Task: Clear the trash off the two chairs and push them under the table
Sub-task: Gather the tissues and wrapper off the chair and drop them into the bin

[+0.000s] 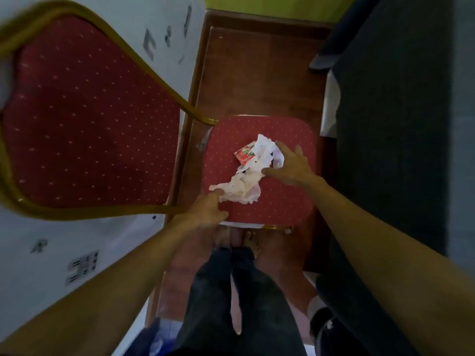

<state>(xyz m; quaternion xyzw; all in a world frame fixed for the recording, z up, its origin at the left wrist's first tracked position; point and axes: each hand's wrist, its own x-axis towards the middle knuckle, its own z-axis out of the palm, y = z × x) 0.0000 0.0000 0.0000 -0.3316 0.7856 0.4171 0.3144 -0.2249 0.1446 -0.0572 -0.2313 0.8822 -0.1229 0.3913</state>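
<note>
Looks like a banquet or dining hall, I'd say. My evidence: red dotted upholstered chair [259, 170] with gold metal frame, typical event seating. Reddish wood-look floor [257, 78] with matching skirting, green wall [270, 6] at the far end. Dark cloth [385, 124] hangs to my right, table covering maybe; can't confirm.

Head view, looking steeply down, close over chair seat [259, 201]

From my feed, the red dotted chair seat [282, 201] carries the load: crumpled white tissue [244, 186] sprawls across its middle, with a small red packet [244, 153] lying just beside it and partly tucked under the paper. The chair stands on a reddish-brown floor [257, 78].
</note>
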